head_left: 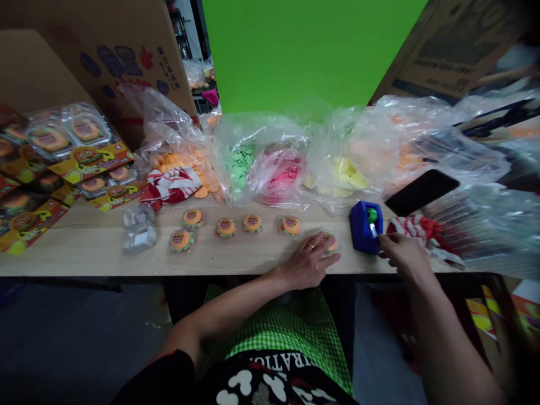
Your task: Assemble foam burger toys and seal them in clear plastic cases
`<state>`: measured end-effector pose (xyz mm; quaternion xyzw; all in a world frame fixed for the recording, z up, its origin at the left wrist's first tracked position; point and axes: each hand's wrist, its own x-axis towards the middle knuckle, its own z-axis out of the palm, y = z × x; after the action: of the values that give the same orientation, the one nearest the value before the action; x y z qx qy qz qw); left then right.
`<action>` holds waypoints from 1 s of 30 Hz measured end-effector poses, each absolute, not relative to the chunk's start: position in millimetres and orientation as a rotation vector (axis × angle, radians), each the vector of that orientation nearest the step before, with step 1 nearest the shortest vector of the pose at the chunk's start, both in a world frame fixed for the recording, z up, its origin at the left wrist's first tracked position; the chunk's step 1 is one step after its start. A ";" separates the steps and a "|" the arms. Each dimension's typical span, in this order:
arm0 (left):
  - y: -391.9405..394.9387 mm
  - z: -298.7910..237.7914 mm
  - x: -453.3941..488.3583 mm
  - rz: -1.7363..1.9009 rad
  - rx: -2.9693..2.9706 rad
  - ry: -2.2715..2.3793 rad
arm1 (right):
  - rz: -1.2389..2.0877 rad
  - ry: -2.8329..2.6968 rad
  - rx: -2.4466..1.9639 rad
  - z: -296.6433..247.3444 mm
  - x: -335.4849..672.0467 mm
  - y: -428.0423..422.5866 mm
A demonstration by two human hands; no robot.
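Observation:
My left hand (310, 260) lies over a small burger-shaped toy (332, 244) on the wooden table (84, 247), its fingers curled on it. My right hand (403, 251) reaches to a blue tape dispenser (365, 226) and pinches at its front; what the fingertips hold is too small to see. Several more burger toys (226, 227) lie in a loose row to the left. An empty clear plastic blister (139, 229) lies further left.
Clear bags hold orange (185, 166), green (238, 163), pink (280, 177) and yellow (346, 174) foam pieces along the back. Packaged burger toys (80, 149) are stacked at the left. A black phone (421, 191) and a red-white cloth (417, 229) lie at the right. Cardboard boxes stand behind.

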<state>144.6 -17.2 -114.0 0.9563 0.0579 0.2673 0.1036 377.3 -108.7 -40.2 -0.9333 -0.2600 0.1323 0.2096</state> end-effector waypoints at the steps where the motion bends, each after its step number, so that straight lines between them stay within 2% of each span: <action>1: -7.4 -107.6 143.7 0.806 2.796 0.194 | 0.466 -0.648 -2.530 -40.4 378.3 -106.6; 4: 32.2 -90.0 129.8 0.765 2.725 0.323 | 0.612 -0.465 -2.284 -37.9 375.4 -103.9; 8: 78.2 -86.2 110.2 0.429 2.779 0.360 | 0.636 -0.376 -1.980 -40.3 371.2 -109.1; 10: 82.8 -90.0 102.7 0.384 2.791 0.356 | 0.619 -0.352 -1.894 -50.7 368.4 -113.8; 16: 44.3 -95.9 77.4 0.715 2.591 0.459 | 0.481 -0.268 -1.901 -86.7 351.9 -131.3; 21: 21.7 -99.1 67.7 0.930 2.356 0.512 | 0.222 -0.593 -2.059 -66.6 307.0 -138.4; 26: 14.5 -95.0 67.6 0.947 2.280 0.497 | 0.856 -0.848 -1.581 -51.4 224.8 -106.1; 30: 11.6 -93.7 66.9 0.868 2.211 0.566 | 1.021 -0.742 -1.450 -54.9 195.2 -80.4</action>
<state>66.9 11.6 -93.7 0.8507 0.2176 0.3340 0.3427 195.2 -80.4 -54.9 -0.6184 -0.3165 0.4356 0.5724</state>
